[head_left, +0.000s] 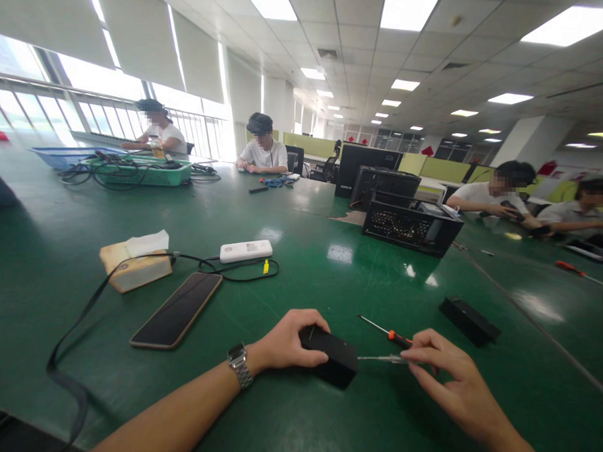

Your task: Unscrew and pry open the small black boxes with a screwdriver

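My left hand [297, 341], with a metal-banded watch [240, 365] on its wrist, is wrapped round a small black box [334, 359] on the green table. In the fingers of my right hand [447, 373] is a thin silvery tool [380, 358], its exact kind unclear. The tool's far end meets or comes close to the box's right side; whether it touches I cannot tell. Just beyond my right fingertips lies a screwdriver [394, 336] with an orange and black handle. Farther right rests a second black block-shaped part [470, 319].
To the left lie a phone [177, 311], a tissue pack [139, 260] and a white power bank-like device [246, 250] with a black cable [106, 278]. An opened computer case [413, 223] stands ahead. A green basket [140, 171] holds cables. Several people sit around the table.
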`<state>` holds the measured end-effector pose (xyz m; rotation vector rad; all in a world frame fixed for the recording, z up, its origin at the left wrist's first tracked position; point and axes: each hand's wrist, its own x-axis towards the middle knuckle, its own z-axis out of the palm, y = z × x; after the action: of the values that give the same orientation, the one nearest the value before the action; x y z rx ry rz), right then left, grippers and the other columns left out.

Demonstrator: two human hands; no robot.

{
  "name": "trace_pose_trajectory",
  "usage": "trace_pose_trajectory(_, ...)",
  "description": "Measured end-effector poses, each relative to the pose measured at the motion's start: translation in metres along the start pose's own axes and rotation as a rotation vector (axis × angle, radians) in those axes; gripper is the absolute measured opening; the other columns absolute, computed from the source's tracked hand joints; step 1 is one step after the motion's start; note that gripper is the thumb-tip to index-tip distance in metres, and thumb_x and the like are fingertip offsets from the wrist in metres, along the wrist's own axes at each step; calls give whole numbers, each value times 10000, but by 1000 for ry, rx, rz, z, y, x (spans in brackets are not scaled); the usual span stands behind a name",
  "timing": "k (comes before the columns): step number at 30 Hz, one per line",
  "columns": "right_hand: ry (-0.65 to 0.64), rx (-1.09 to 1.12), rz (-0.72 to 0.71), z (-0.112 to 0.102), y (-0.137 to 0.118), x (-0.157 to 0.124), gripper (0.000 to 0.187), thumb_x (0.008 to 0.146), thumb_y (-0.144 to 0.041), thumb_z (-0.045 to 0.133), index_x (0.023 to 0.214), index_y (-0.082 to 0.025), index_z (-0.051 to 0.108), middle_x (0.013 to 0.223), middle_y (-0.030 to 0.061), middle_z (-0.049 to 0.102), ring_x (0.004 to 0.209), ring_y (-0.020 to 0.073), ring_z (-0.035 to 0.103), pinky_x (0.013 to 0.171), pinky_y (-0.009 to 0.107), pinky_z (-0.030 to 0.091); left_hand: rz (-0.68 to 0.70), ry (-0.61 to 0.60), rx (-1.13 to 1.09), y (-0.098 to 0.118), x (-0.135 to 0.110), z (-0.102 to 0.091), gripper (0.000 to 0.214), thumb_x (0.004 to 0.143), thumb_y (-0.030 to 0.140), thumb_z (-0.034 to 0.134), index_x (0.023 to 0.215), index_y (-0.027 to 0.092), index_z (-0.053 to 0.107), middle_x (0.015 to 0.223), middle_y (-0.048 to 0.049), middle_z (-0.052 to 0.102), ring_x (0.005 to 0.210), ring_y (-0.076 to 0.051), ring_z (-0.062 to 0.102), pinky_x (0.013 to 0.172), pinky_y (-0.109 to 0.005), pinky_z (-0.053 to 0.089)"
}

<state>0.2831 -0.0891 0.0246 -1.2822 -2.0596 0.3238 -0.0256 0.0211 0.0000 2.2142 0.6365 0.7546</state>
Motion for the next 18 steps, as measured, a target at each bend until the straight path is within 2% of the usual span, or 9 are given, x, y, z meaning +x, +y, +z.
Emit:
trace_pose_trajectory(3, 98, 19, -59, 1, -3, -1, 189, 857, -174, 559, 979, -261, 674, 932, 45, 595, 812, 177, 604, 659, 280, 487, 12, -7, -4, 1, 0, 1, 345, 704, 373, 736, 958, 159, 642, 891, -24, 629, 794, -169, 569, 728, -247, 429)
trace_pose_trajectory(7, 230, 97, -49, 3, -7, -5, 171, 848, -163, 579, 973, -257, 649, 980, 57, 598, 883, 201, 617, 722, 294, 514, 17, -20, 5, 3, 1, 3, 360, 707, 381, 746, 972, 160, 643, 898, -23, 630, 790, -166, 568, 720, -242, 429)
trace_pose_trajectory(12, 284, 199, -25, 8, -5, -11, 197, 847, -185, 593, 1020, -264, 644, 1070, 72, 590, 965, 225, 601, 704, 274, 539, 18, -47, 19, 3, 1, 4, 391, 702, 386, 757, 1003, 165, 643, 944, -31, 631, 840, -180, 580, 748, -248, 434)
trace_pose_trajectory(18, 311, 186, -9, 12, -4, -11, 208, 850, -210, 590, 1046, -249, 649, 1098, 84, 611, 982, 243, 614, 730, 300, 550, 6, -66, 34, 5, 1, 1, 409, 686, 382, 771, 1010, 168, 644, 963, -33, 631, 865, -189, 578, 770, -258, 439)
